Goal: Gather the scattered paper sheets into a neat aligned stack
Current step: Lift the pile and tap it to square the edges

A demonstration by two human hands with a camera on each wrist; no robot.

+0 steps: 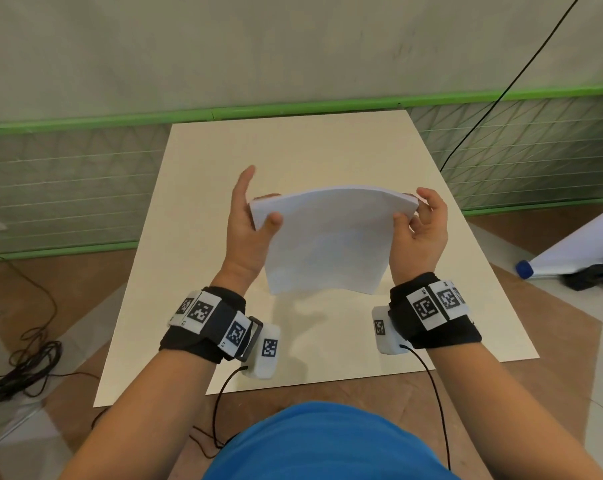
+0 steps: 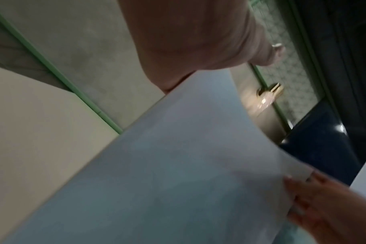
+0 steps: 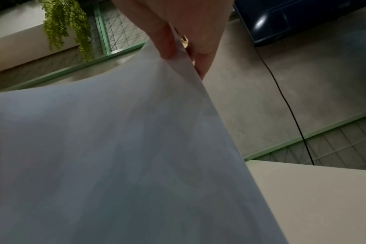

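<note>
— White paper sheets [image 1: 327, 237], gathered in one bundle, hang upright between a person's two hands above the cream surface [image 1: 196, 271]. How far along does the job look?

— Well on, by my reading. No loose sheet shows on the surface in the head view, so the collecting seems done. What is left is squaring the edges and laying the stack flat.

— And the hold?

— The left hand [image 1: 246, 223] takes the top left corner, thumb on the near face, the index finger sticking up straight. The right hand [image 1: 419, 233] pinches the top right corner, thumb in front and fingers [image 3: 203, 64] behind, as the right wrist view confirms. Both grips are narrow, closed on the paper.

— Which way does the bundle point?

— The broad face turns toward the person. The top edge runs left to right and bows upward between the hands; the bottom edge hangs free near the surface. It looks taller than wide, so I judge the long axis roughly vertical, though the wide lens makes that uncertain.

— Are the edges aligned?

— At the top right corner they fan slightly, so some tapping probably remains.
</note>
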